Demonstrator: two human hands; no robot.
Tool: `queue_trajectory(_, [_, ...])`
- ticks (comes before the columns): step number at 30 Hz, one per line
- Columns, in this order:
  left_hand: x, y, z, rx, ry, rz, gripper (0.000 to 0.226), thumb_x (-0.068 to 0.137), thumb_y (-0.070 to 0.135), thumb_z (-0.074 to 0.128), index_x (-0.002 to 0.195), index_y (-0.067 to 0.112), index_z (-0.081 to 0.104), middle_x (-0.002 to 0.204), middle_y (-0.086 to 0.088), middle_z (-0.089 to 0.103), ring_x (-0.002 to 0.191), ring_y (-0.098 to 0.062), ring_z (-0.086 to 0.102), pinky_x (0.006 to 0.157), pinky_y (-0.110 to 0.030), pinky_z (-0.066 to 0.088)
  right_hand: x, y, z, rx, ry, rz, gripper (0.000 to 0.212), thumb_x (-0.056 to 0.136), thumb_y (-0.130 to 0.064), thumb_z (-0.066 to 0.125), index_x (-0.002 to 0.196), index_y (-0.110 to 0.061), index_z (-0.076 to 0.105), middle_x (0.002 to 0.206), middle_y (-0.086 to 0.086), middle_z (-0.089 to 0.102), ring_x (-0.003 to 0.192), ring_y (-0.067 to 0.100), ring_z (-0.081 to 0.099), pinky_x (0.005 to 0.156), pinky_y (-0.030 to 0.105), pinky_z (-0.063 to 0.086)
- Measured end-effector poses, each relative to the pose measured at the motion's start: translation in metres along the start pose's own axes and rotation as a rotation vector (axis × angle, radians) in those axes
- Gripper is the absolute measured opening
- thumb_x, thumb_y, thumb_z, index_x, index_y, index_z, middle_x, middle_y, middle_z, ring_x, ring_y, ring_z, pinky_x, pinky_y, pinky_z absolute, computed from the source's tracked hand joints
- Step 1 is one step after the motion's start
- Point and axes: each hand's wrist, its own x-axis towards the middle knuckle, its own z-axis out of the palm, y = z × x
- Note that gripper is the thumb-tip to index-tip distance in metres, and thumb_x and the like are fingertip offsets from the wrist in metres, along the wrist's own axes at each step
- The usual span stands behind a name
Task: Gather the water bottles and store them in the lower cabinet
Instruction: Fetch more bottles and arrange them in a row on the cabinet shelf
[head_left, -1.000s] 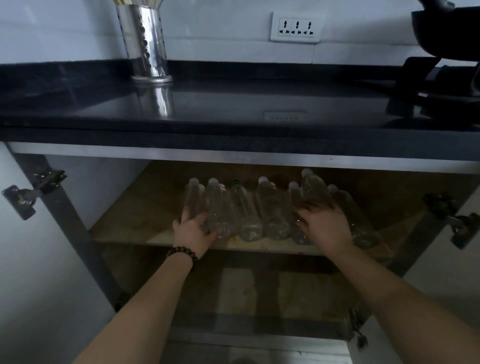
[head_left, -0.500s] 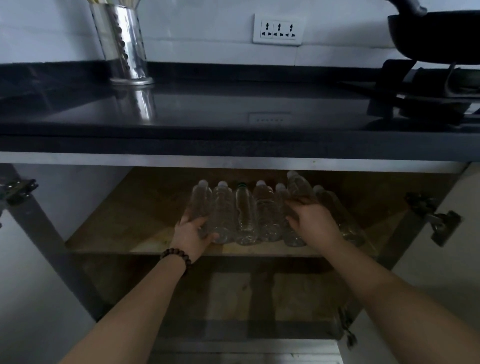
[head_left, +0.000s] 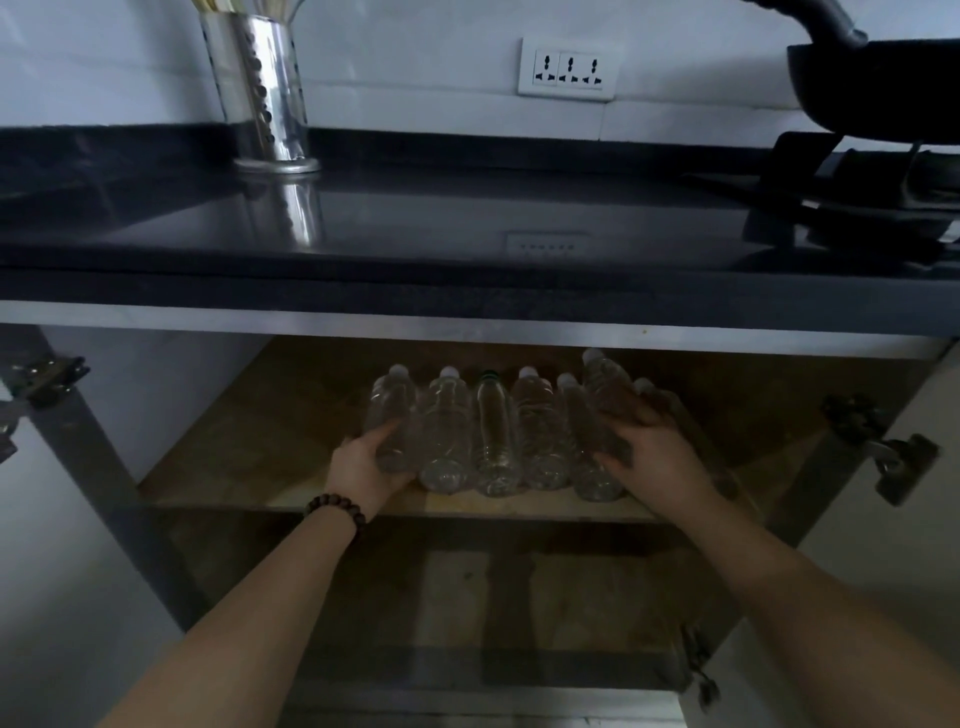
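Under the dark bench (head_left: 467, 291), on the cabinet shelf (head_left: 249, 457), the water bottles (head_left: 493, 431) lie side by side, caps pointing far, while the left hand (head_left: 363, 467) cups the leftmost bottle (head_left: 392, 421) and the right hand (head_left: 654, 457) closes its grip over the raised bottle (head_left: 605, 387) at the right, seemingly squeezing the row together so nothing rolls.

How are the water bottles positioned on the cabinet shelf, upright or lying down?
Lying down. The water bottles lie side by side on the shelf, caps toward the back, bases toward the front edge.
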Motion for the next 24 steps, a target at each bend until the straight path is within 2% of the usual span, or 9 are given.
queue_trajectory(3, [-0.015, 0.002, 0.000, -0.173, 0.105, -0.019, 0.069, 0.078, 0.021, 0.076, 0.138, 0.027, 0.045, 0.136, -0.009, 0.049, 0.122, -0.023, 0.049, 0.102, -0.038, 0.044, 0.001, -0.002, 0.000, 0.002, -0.011, 0.034, 0.055, 0.091, -0.040, 0.055, 0.142, -0.041, 0.036, 0.158, -0.003, 0.017, 0.140, 0.023, 0.023, 0.111, 0.033, 0.023])
queue_trajectory(8, [-0.030, 0.035, -0.003, -0.268, 0.174, 0.142, 0.068, 0.078, 0.018, 0.075, 0.137, 0.030, 0.045, 0.138, -0.004, 0.048, 0.127, -0.019, 0.045, 0.100, -0.031, 0.040, -0.002, -0.009, -0.004, 0.085, -0.012, 0.060, 0.048, 0.094, -0.032, 0.050, 0.140, -0.038, 0.040, 0.155, -0.001, 0.026, 0.130, 0.022, 0.039, 0.106, 0.037, 0.034])
queue_trajectory(11, [-0.030, 0.076, 0.010, -0.157, 0.159, 0.317, 0.069, 0.081, 0.020, 0.073, 0.140, 0.034, 0.041, 0.141, 0.001, 0.047, 0.126, -0.010, 0.044, 0.095, -0.018, 0.034, -0.001, -0.011, -0.005, 0.056, -0.018, 0.058, 0.052, 0.095, -0.029, 0.047, 0.144, -0.038, 0.032, 0.157, -0.001, 0.019, 0.134, 0.025, 0.034, 0.106, 0.038, 0.034])
queue_trajectory(13, [-0.032, 0.101, 0.030, -0.123, 0.095, 0.376, 0.068, 0.083, 0.020, 0.071, 0.142, 0.035, 0.039, 0.140, 0.004, 0.048, 0.120, -0.003, 0.047, 0.092, -0.013, 0.034, -0.001, -0.011, -0.004, 0.032, -0.044, 0.079, 0.061, 0.095, -0.031, 0.046, 0.149, -0.039, 0.017, 0.160, -0.003, 0.008, 0.143, 0.030, 0.019, 0.108, 0.041, 0.033])
queue_trajectory(15, [-0.036, 0.117, 0.056, -0.129, 0.036, 0.411, 0.067, 0.084, 0.021, 0.070, 0.142, 0.036, 0.038, 0.139, 0.003, 0.050, 0.124, -0.008, 0.048, 0.097, -0.018, 0.036, 0.000, -0.009, -0.003, 0.024, -0.069, 0.097, 0.071, 0.095, -0.033, 0.045, 0.150, -0.038, 0.001, 0.161, -0.005, -0.003, 0.146, 0.031, 0.002, 0.111, 0.045, 0.028])
queue_trajectory(16, [-0.037, 0.123, 0.068, -0.122, 0.017, 0.426, 0.067, 0.085, 0.021, 0.070, 0.141, 0.037, 0.039, 0.139, 0.002, 0.050, 0.126, -0.012, 0.048, 0.101, -0.023, 0.037, 0.001, -0.009, -0.002, 0.027, -0.072, 0.103, 0.072, 0.095, -0.033, 0.045, 0.150, -0.037, -0.001, 0.161, -0.005, -0.004, 0.147, 0.031, 0.000, 0.112, 0.045, 0.027])
queue_trajectory(18, [-0.035, 0.130, 0.091, -0.062, 0.007, 0.437, 0.065, 0.086, 0.022, 0.067, 0.142, 0.038, 0.038, 0.143, -0.001, 0.045, 0.127, -0.019, 0.047, 0.107, -0.031, 0.039, 0.002, -0.010, -0.004, 0.027, -0.073, 0.108, 0.068, 0.096, -0.033, 0.042, 0.151, -0.033, 0.002, 0.161, -0.003, -0.002, 0.146, 0.032, 0.002, 0.113, 0.045, 0.025])
queue_trajectory(22, [-0.029, 0.141, 0.117, 0.084, 0.071, 0.437, 0.063, 0.091, 0.020, 0.059, 0.143, 0.042, 0.033, 0.147, -0.008, 0.037, 0.114, -0.025, 0.056, 0.099, -0.037, 0.048, 0.002, -0.012, -0.003, 0.005, -0.045, 0.079, 0.066, 0.097, -0.034, 0.037, 0.151, -0.030, -0.002, 0.161, -0.001, -0.005, 0.146, 0.033, 0.004, 0.116, 0.047, 0.023])
queue_trajectory(24, [-0.029, 0.143, 0.121, 0.155, 0.090, 0.424, 0.059, 0.093, 0.021, 0.056, 0.143, 0.041, 0.032, 0.146, -0.010, 0.037, 0.116, -0.027, 0.054, 0.100, -0.041, 0.046, 0.003, -0.010, 0.000, -0.014, -0.020, 0.083, 0.067, 0.096, -0.032, 0.040, 0.151, -0.029, 0.002, 0.161, 0.000, -0.002, 0.144, 0.032, 0.013, 0.114, 0.045, 0.027])
